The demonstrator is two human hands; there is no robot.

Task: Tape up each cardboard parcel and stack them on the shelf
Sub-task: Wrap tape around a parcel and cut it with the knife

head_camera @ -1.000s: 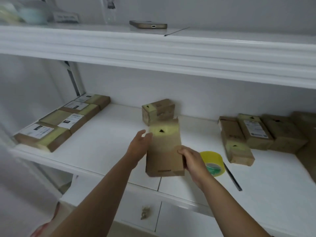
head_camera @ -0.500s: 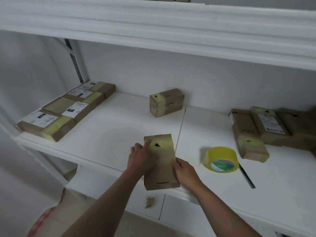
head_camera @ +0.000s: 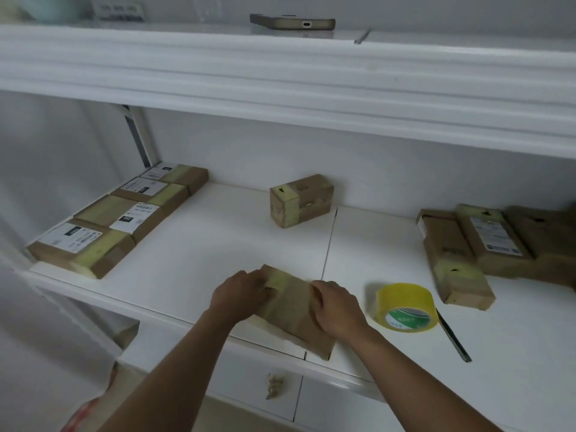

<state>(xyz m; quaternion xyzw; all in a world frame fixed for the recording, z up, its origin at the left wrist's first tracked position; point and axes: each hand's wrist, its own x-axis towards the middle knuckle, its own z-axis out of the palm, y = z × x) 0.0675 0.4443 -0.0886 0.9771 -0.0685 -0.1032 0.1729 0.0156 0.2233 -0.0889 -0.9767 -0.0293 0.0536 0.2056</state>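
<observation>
At the front edge of the white shelf (head_camera: 193, 260), we have a flat cardboard parcel (head_camera: 293, 313) lying between our two hands, its near corner jutting just over the shelf's lip. Our left hand (head_camera: 241, 293) sits on the parcel's left side, fingers curled over the yellowish taped end at the far-left corner and gripping it. Our right hand (head_camera: 338, 307) clasps the right long edge, knuckles up, fingers bent down onto the top face; whether the thumb goes under the edge we cannot tell. Both forearms reach in from below, converging on the parcel, wrists roughly level with the shelf edge. Just right of the parcel, near our right hand but not touching it, a roll of yellow tape (head_camera: 405, 307) rests tilted on the shelf, with a dark slim blade-like tool (head_camera: 453, 338) lying beside it on the far side from the parcel. Behind the parcel, toward the back wall, a small taped box (head_camera: 300, 201) stands alone. Well left of the parcel, a row of taped, labelled parcels (head_camera: 118, 216) lies flat along the shelf's left side. Well right of it, beyond the tape roll, several more cardboard parcels (head_camera: 486, 247) lie together. Above, on the upper shelf (head_camera: 280, 73), lies a phone (head_camera: 293, 22).
</observation>
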